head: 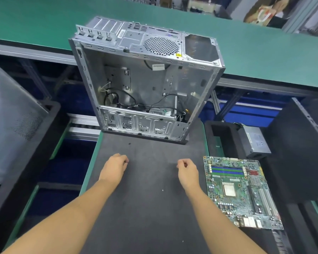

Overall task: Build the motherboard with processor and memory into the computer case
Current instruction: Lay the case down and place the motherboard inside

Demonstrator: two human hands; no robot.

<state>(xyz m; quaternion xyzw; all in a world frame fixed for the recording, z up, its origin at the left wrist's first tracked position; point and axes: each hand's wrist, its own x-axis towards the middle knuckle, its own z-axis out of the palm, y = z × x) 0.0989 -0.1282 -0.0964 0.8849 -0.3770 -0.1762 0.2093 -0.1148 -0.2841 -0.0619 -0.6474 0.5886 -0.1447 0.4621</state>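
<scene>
Computer case (151,81): lies on its side at the far end of the dark surface (151,202), open side up. Its long axis runs near to far, leaning slightly left. The rear panel with the fan grille points away and the perforated bay end faces the person. Loose black cables (121,99) lie inside near the bay end; their ends are hard to make out.

Motherboard (240,197): flat at the right edge of the surface and overhanging it, apart from the case. Its long axis also runs near to far, with the memory (227,171) at the far end, the processor (229,189) in the middle and silver ports nearest.

Left hand (115,166) and right hand (187,171): over the bare surface between case and person, fingers loosely curled, holding nothing; fingertips hidden.
</scene>
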